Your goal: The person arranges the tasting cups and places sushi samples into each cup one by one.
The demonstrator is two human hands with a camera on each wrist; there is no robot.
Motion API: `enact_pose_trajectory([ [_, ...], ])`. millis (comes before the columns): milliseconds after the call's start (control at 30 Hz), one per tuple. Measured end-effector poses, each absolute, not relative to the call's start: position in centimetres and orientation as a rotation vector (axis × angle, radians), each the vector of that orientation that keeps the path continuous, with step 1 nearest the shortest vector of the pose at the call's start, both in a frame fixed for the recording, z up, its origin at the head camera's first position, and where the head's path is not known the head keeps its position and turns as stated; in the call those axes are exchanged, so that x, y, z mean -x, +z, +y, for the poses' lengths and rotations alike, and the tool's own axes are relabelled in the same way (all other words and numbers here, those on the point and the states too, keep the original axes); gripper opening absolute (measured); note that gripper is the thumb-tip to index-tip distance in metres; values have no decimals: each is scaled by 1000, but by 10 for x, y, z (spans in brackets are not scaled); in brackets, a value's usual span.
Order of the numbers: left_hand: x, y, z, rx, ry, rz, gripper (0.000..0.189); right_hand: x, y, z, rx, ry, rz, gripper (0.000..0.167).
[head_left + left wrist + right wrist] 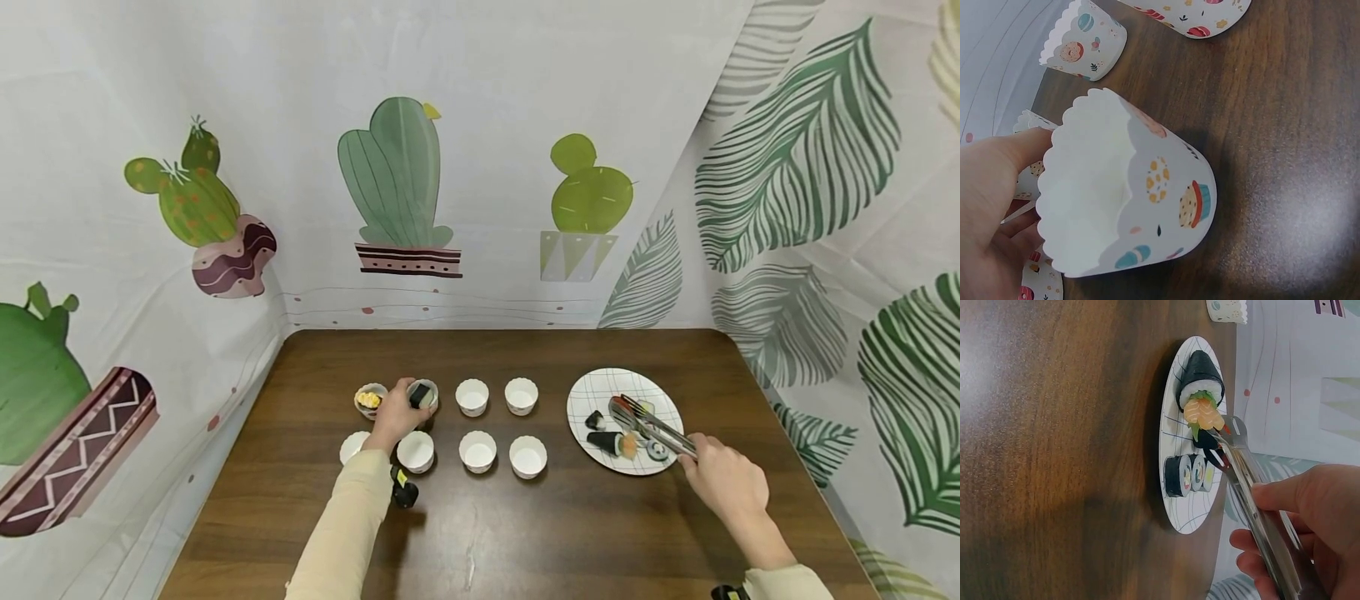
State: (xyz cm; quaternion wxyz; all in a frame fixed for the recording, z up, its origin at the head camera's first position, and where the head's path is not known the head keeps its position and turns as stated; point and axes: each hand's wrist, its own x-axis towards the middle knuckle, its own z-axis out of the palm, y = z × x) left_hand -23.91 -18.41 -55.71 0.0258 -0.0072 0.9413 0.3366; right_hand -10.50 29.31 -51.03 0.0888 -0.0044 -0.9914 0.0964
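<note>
My left hand (397, 417) grips a white paper baking cup (433, 406) in the back row, thumb and fingers at its rim. Inside that cup sits a dark-wrapped sushi piece (421, 395). In the left wrist view, a nearer scalloped paper cup (1166, 219) partly hides the fingers. My right hand (726, 475) holds metal tongs (667, 433), their tips low over the checked plate (581, 400). Around the tips lie a seaweed hand roll (1199, 369) with a salmon-coloured end, sushi rolls (1177, 476) and a small dark-and-white piece (595, 420).
A cup with a yellow piece (369, 400) stands left of the gripped one. Several more paper cups (477, 452) form two rows on the brown wooden table (600, 533). Behind the table hangs a printed white cloth (495, 167).
</note>
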Motion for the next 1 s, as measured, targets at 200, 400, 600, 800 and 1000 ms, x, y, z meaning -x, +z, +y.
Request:
enact_pose_trajectory([
  [200, 236, -557, -185, 1, 1048, 2875, 79, 103, -511, 292, 26, 291, -2942, 30],
  [400, 234, -551, -184, -62, 1040, 2884, 83, 102, -509, 292, 37, 316, -2942, 28],
  [600, 235, -540, -183, -136, 1025, 2894, 83, 102, -509, 292, 51, 331, -2961, 29],
  [800, 237, -528, -176, -198, 1041, 2899, 83, 102, -509, 293, 60, 334, -2981, 29],
  [1000, 239, -518, -165, -257, 1061, 2913, 82, 101, -511, 294, 64, 345, -2967, 29],
])
